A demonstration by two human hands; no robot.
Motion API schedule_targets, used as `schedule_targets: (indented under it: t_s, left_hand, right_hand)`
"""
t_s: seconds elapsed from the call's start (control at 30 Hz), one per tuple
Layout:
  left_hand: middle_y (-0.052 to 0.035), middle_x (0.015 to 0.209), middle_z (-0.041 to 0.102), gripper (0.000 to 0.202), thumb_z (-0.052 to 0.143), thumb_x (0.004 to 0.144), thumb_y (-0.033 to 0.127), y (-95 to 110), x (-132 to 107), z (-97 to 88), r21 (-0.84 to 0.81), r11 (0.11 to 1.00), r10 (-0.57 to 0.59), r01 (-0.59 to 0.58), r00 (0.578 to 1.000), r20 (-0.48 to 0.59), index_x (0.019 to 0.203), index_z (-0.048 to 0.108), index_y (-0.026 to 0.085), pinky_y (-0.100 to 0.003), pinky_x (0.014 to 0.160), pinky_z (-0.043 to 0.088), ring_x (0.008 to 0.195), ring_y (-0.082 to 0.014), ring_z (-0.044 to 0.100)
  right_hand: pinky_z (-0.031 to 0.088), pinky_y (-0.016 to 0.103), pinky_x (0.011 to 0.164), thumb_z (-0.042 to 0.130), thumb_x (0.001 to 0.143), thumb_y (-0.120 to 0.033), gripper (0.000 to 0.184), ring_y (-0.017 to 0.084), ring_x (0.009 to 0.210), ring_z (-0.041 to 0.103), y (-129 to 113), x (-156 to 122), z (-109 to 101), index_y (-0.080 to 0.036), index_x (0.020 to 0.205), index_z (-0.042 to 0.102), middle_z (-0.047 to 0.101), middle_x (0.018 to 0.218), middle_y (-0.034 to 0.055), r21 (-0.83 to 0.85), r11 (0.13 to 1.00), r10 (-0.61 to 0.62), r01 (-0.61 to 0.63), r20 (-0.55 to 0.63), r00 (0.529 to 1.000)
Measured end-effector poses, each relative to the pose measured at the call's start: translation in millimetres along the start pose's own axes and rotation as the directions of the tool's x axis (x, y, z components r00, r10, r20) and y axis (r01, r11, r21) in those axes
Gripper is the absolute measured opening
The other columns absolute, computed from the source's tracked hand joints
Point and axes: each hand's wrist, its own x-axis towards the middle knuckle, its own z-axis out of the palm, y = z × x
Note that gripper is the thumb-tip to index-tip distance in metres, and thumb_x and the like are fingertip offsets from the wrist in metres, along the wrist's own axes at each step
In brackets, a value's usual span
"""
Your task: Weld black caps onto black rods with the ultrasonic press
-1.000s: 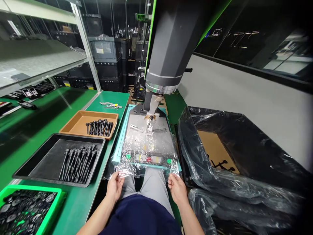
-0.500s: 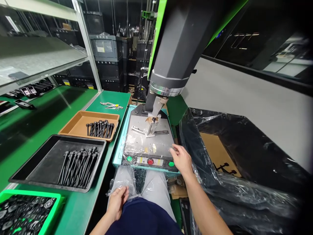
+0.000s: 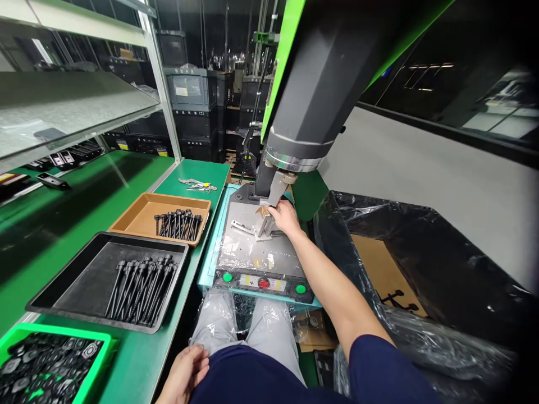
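My right hand (image 3: 287,217) reaches over the machine's metal plate (image 3: 244,252) to the upright metal fixture (image 3: 264,224). Its thumb and fingers close at the fixture's top, right under the slanted metal horn (image 3: 277,188). They pinch the head of a black bolt-like part, which the hand mostly hides. Low by my lap, my left hand (image 3: 190,367) rests with its fingers curled and nothing visible in them. Two green buttons and a red button (image 3: 264,284) sit along the machine's front edge.
Black bolt-like parts fill part of a brown tray (image 3: 130,216) and a black tray (image 3: 80,286) on the left. Nearer stands a green bin (image 3: 103,338) of black round pieces. A box lined with dark plastic (image 3: 455,269) is at right. Pliers (image 3: 197,184) lie farther back.
My right hand has moved forward from above the right green button to the top of the fixture, closing on the black part. My left hand has drawn back slightly toward my body.
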Motion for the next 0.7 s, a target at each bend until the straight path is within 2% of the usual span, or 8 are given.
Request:
schedule_targets:
  t_s: [0.07, 0.13, 0.23, 0.3, 0.4, 0.5, 0.57, 0.7]
  left_hand:
    - [-0.0093, 0.08, 0.074, 0.024, 0.082, 0.07, 0.016, 6.5, -8.7, 3.7, 0.181, 0.983, 0.001, -0.01, 0.999, 0.048, 0.09, 0.068, 0.016, -0.023, 0.058, 0.055, 0.061, -0.0158, 0.069]
    - [-0.0078, 0.076, 0.073, 0.03, 0.085, 0.067, 0.02, 14.3, -15.1, 17.9, 0.289, 0.947, 0.085, -0.14, 0.978, 0.193, 0.092, 0.07, 0.012, -0.021, 0.057, 0.051, 0.06, -0.014, 0.065]
    - [-0.0052, 0.072, 0.07, 0.029, 0.086, 0.065, 0.024, 29.5, -24.3, 54.0, 0.311, 0.859, 0.274, -0.406, 0.879, 0.389, 0.086, 0.073, 0.011, -0.023, 0.062, 0.049, 0.065, -0.016, 0.063]
    - [-0.0055, 0.079, 0.071, 0.02, 0.084, 0.067, 0.02, 42.9, -35.0, 83.4, 0.267, 0.806, 0.381, -0.528, 0.809, 0.448, 0.084, 0.075, 0.014, -0.025, 0.074, 0.05, 0.078, -0.0194, 0.065]
    - [-0.0074, 0.098, 0.072, 0.017, 0.079, 0.071, 0.013, 65.9, -57.8, 127.9, 0.144, 0.763, 0.493, -0.63, 0.711, 0.501, 0.088, 0.077, 0.017, -0.025, 0.086, 0.049, 0.096, -0.0218, 0.064]
    - [-0.0088, 0.115, 0.069, 0.031, 0.079, 0.071, 0.011, 85.5, -76.0, 163.1, 0.029, 0.708, 0.574, -0.705, 0.6, 0.557, 0.101, 0.076, 0.018, -0.026, 0.087, 0.049, 0.104, -0.0228, 0.063]
    - [-0.0096, 0.11, 0.071, 0.035, 0.08, 0.071, 0.013, 93.7, -80.0, 177.5, 0.038, 0.713, 0.533, -0.7, 0.578, 0.618, 0.105, 0.075, 0.017, -0.028, 0.081, 0.051, 0.092, -0.0217, 0.066]
    - [-0.007, 0.082, 0.073, 0.03, 0.082, 0.069, 0.019, 99.7, -76.2, 186.3, 0.139, 0.733, 0.411, -0.666, 0.596, 0.69, 0.098, 0.074, 0.013, -0.029, 0.064, 0.052, 0.065, -0.0185, 0.066]
  right_hand:
    - [0.045, 0.042, 0.094, 0.057, 0.086, -0.036, 0.021, 0.031, 0.106, 0.057, -0.8, -6.8, -4.1, -0.017, 0.088, 0.067, 0.064, 0.109, 0.0164, 0.039, 0.999, -0.032, 0.035, -0.055, 0.998]
    - [0.045, 0.043, 0.094, 0.054, 0.088, -0.039, 0.025, 0.03, 0.105, 0.058, -3.5, -18.8, -12.5, -0.017, 0.092, 0.066, 0.064, 0.108, 0.0162, 0.107, 0.991, -0.066, 0.076, -0.093, 0.994]
    - [0.047, 0.042, 0.09, 0.055, 0.089, -0.047, 0.032, 0.028, 0.098, 0.061, -11.9, -45.0, -33.8, -0.018, 0.097, 0.067, 0.066, 0.104, 0.013, 0.216, 0.973, -0.057, 0.077, -0.099, 0.994]
    - [0.049, 0.04, 0.085, 0.061, 0.086, -0.053, 0.037, 0.026, 0.09, 0.063, -20.6, -64.7, -51.3, -0.019, 0.098, 0.068, 0.068, 0.099, 0.01, 0.359, 0.933, 0.034, -0.02, -0.032, 0.999]
    - [0.05, 0.032, 0.071, 0.07, 0.079, -0.061, 0.047, 0.021, 0.079, 0.065, -37.1, -90.0, -73.9, -0.018, 0.097, 0.068, 0.07, 0.09, 0.0073, 0.642, 0.717, 0.178, -0.271, 0.207, 0.962]
    - [0.048, 0.025, 0.062, 0.079, 0.072, -0.06, 0.05, 0.016, 0.072, 0.065, -52.5, -105.6, -85.4, -0.016, 0.093, 0.069, 0.07, 0.088, 0.0068, 0.768, 0.461, 0.175, -0.445, 0.413, 0.894]
    - [0.048, 0.023, 0.059, 0.083, 0.07, -0.056, 0.047, 0.014, 0.069, 0.064, -59.8, -111.8, -86.6, -0.016, 0.089, 0.069, 0.07, 0.086, 0.0061, 0.79, 0.363, 0.155, -0.493, 0.471, 0.868]
    - [0.049, 0.022, 0.059, 0.086, 0.068, -0.053, 0.045, 0.013, 0.066, 0.064, -68.0, -120.7, -78.2, -0.016, 0.086, 0.068, 0.07, 0.084, 0.005, 0.81, 0.275, 0.151, -0.518, 0.495, 0.855]
